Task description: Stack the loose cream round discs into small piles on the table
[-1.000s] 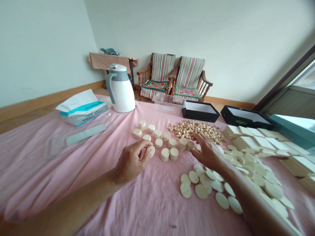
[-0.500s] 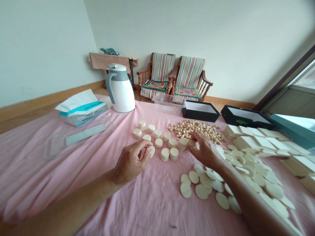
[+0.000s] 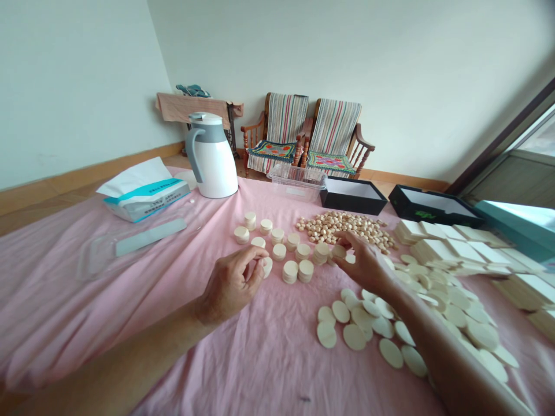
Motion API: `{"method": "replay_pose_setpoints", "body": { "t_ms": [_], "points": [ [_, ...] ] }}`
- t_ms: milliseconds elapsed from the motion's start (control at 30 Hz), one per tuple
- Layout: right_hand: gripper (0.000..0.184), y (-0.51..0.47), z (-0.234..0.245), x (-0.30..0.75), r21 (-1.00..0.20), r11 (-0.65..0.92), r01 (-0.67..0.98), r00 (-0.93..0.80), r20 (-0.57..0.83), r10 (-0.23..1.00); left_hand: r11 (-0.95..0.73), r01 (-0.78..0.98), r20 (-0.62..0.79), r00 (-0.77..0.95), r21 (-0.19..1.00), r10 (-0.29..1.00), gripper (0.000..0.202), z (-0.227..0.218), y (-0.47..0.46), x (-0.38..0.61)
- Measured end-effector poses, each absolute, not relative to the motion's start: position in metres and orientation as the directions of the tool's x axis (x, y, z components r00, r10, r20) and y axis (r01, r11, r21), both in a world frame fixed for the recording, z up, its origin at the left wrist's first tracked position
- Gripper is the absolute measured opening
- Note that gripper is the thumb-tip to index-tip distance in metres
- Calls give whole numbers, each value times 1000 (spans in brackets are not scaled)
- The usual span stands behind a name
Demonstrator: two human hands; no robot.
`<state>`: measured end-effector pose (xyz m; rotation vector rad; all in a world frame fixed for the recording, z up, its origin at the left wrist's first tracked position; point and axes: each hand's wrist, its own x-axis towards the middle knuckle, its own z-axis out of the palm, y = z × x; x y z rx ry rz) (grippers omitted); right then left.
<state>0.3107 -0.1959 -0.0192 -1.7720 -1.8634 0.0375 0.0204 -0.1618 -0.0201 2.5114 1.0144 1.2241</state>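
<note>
My left hand [image 3: 234,281] is closed at the left side of a short stack of round wooden discs [image 3: 267,267], its index finger and thumb against it; part of the stack is hidden. Thumb and fingers of my right hand [image 3: 366,266] pinch another disc stack [image 3: 338,252] at the right end of the group. Between the hands stand several small stacks, among them a front pair of a left stack [image 3: 290,271] and a right stack [image 3: 306,270]. Larger loose wooden discs [image 3: 355,337] lie spread under and beside my right forearm.
Behind the stacks is a heap of small wooden pieces [image 3: 333,225]. Piled wooden squares [image 3: 455,248] lie at the right, near black boxes [image 3: 353,196] and a clear plastic container [image 3: 297,182]. A white jug [image 3: 217,167] and tissue pack [image 3: 147,196] stand at the left.
Hardly anything differs. My right hand has shifted very slightly, with its fingers still around the stack; my left hand stays in place.
</note>
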Motion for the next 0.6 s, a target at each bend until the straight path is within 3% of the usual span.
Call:
{"method": "replay_pose_setpoints", "body": {
  "t_ms": [333,600],
  "points": [
    [36,-194,-23,313,-384,227,895,-69,384,921,-758,495,634,434,426,640,11,-21,-162,20],
    [33,-196,-17,315,-382,209,900,-71,344,936,-762,490,640,433,424,635,11,-19,-162,21]
  ]
}}
